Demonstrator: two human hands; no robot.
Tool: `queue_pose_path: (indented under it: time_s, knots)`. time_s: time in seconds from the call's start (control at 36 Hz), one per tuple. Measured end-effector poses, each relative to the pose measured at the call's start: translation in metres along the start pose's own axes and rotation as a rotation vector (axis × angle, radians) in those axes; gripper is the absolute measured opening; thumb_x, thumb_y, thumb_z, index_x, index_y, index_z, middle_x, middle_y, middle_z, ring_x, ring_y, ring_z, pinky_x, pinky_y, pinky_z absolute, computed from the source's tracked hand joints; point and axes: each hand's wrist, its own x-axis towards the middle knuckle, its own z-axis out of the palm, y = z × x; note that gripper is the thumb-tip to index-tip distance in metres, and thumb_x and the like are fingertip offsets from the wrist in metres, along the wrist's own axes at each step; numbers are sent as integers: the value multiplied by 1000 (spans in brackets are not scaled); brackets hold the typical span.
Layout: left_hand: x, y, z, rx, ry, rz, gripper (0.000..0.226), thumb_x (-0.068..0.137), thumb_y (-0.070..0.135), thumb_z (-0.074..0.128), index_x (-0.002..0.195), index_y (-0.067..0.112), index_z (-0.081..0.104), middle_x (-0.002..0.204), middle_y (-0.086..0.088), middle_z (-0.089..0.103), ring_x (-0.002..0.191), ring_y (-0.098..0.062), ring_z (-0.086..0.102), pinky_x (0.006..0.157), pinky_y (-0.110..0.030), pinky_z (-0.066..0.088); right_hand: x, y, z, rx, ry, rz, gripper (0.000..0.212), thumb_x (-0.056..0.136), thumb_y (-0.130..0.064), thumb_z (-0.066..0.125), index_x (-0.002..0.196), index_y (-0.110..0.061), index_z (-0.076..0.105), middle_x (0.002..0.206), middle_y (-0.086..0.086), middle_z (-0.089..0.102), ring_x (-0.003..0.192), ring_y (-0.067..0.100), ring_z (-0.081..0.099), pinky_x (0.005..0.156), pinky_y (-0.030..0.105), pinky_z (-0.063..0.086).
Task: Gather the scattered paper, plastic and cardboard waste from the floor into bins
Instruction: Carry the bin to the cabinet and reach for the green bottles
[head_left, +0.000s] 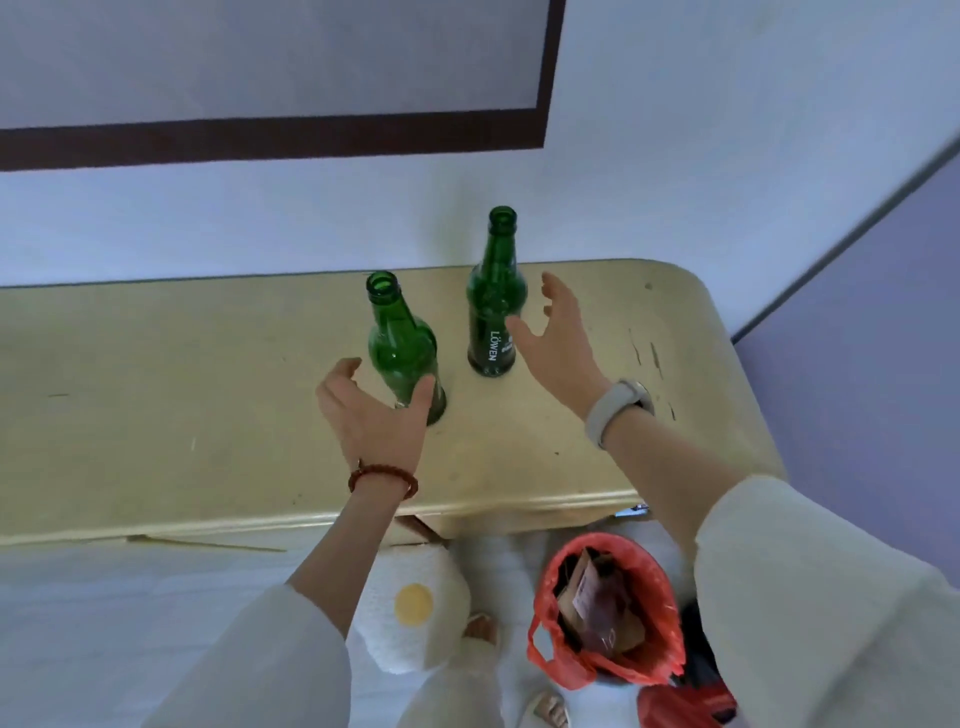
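Two empty green glass bottles stand upright on a yellowish table (156, 405). My left hand (371, 410) is open just in front of the nearer left bottle (397, 348), thumb near its base, fingers spread and not closed on it. My right hand (558, 343) is open beside the right bottle (493, 306), which carries white lettering; the thumb is close to its side. On the floor below the table's right end sits a bin lined with a red plastic bag (608, 608), holding brown cardboard and paper pieces.
The table stands against a pale wall, its rounded corner (727, 332) at the right. A white plush cushion with a yellow spot (410, 608) lies on the floor by my legs. A second red object (685, 701) is at the bottom right.
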Motion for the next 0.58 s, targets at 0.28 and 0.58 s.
queue_pose_path:
  time_s: [0.28,0.58]
  knots:
    - [60,22,15,-224,-289,4,27,80,28,67,95,19,47,106,-9,58,91,-18,53,82,-28,41,65,-22,32,-3,72,14,37,88,-28,56,118,-11,43,117,10,53,111,28,49,97,47,42]
    - [17,42,25,-216,-433,158,23,79,31,67,92,18,53,94,-5,61,88,-20,57,82,-29,45,-17,17,-40,115,333,34,26,90,-29,55,110,-14,47,104,5,58,99,19,56,86,38,52]
